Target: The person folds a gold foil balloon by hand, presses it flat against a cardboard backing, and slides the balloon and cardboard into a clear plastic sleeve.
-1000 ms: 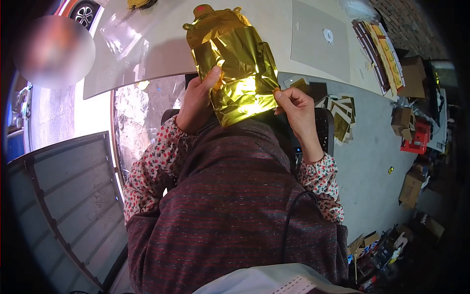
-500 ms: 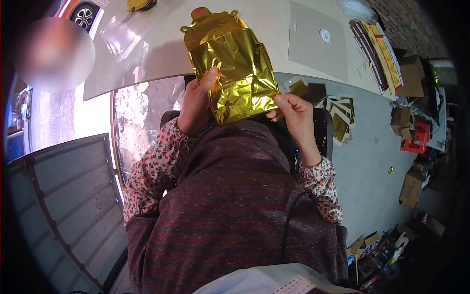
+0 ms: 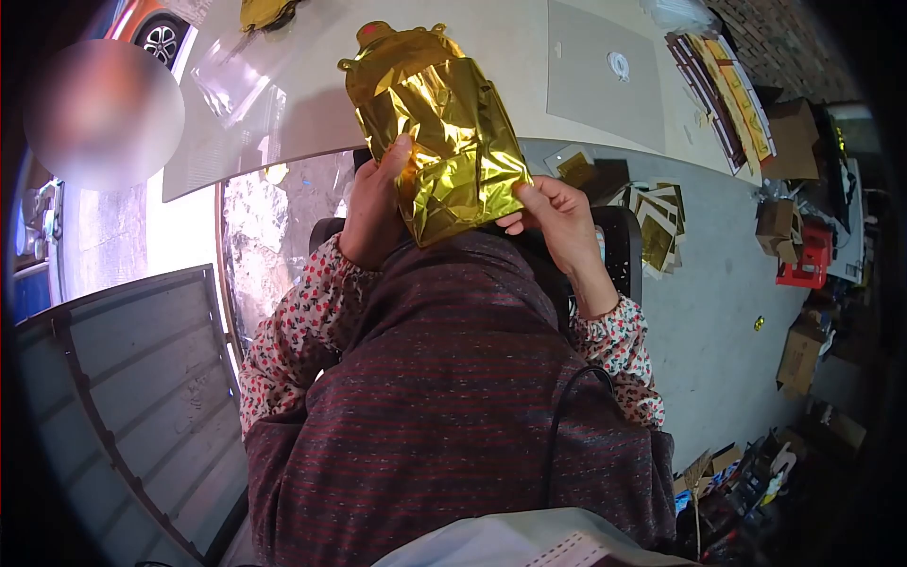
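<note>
A shiny gold foil packet [image 3: 449, 142] is held up over my lap, its upper part overlapping the table edge. Its top has small rounded tabs and a red spot. My left hand [image 3: 376, 203] is closed on the packet's left side, thumb on the front face. At the lower right corner, my right hand [image 3: 559, 215] pinches the foil between thumb and fingers. The fingers behind the packet are partly hidden.
On the pale table [image 3: 326, 113] lie clear plastic bags [image 3: 231, 80], a dark gold item [image 3: 267, 11], a grey board [image 3: 605, 85] with a white ring, and stacked printed strips [image 3: 723, 99]. Boxes and a red stool [image 3: 806, 255] stand at the right.
The foil packet has shifted slightly left, with both hands still on it. My right hand has moved a little left too.
</note>
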`<state>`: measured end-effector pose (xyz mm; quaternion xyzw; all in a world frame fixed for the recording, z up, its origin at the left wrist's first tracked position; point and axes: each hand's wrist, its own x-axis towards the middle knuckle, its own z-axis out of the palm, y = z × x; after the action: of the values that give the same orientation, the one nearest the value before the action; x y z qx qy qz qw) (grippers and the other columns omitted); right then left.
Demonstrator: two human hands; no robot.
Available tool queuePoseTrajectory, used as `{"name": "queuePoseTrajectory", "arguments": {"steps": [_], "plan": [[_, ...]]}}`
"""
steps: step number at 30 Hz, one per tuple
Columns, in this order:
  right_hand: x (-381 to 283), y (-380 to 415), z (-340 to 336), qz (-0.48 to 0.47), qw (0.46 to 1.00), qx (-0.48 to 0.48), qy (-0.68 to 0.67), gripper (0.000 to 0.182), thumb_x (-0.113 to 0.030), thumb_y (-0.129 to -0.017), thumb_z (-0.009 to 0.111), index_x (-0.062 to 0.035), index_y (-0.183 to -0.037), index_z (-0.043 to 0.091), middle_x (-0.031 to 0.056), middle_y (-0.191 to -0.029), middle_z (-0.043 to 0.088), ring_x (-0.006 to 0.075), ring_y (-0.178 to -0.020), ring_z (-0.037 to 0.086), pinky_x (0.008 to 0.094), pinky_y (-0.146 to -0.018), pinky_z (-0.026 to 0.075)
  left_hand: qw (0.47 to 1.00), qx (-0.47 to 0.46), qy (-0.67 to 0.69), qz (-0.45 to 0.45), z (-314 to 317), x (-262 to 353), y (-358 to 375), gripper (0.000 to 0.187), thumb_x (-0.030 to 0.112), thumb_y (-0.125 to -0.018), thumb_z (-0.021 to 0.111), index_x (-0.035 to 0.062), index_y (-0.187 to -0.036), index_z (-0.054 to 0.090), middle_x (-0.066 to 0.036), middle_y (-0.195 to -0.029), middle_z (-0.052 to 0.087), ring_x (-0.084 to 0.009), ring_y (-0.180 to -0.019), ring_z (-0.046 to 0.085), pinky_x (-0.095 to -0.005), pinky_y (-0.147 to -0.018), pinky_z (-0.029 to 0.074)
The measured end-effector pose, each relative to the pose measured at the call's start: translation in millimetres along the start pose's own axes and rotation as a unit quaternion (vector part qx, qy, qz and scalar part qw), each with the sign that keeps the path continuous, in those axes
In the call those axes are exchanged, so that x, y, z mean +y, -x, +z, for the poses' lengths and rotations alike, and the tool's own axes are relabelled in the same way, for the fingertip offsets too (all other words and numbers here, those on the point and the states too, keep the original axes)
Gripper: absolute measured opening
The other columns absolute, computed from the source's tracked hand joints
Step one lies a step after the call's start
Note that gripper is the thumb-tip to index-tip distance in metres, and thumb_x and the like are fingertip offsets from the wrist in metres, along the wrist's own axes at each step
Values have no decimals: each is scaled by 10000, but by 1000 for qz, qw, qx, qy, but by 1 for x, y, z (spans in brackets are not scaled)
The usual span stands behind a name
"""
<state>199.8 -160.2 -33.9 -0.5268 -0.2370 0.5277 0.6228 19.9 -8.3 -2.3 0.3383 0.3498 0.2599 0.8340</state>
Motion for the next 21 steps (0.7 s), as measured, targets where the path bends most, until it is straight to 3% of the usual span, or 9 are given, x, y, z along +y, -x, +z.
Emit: {"name": "queuePoseTrajectory", "arguments": {"steps": [2,8,17,21], "plan": [[-12,1,1,48,994,11,-95,290,-228,-1025,595,30,-1136,670,106,-925,737,162,-742,718,253,-636,579,999,-31,-10,9,-8,-2,-2,400,313,-1068,465,-52,-1170,592,-104,-1079,673,-153,-903,677,-293,-791,562],[-6,-12,-20,37,999,-11,-27,302,-252,-1014,612,30,-1060,710,104,-913,736,166,-712,712,245,-597,579,999,-10,-35,-4,-10,0,-3,390,314,-1061,479,-45,-1152,599,-86,-1032,676,-136,-869,669,-287,-781,558],[-18,-23,-19,46,997,-30,46,206,-163,-995,627,13,-1045,723,31,-869,720,78,-716,663,219,-589,545,1000,8,-9,-7,-7,3,-3,385,312,-1045,522,-49,-1157,597,-114,-1058,670,-172,-892,684,-316,-789,572],[-14,-27,-25,46,995,-57,71,175,-142,-991,621,0,-1003,722,13,-846,706,63,-717,650,212,-600,539,1000,22,10,-10,-2,6,1,317,273,-1047,520,-23,-1090,623,-99,-951,685,-175,-777,690,-309,-695,586]]}}
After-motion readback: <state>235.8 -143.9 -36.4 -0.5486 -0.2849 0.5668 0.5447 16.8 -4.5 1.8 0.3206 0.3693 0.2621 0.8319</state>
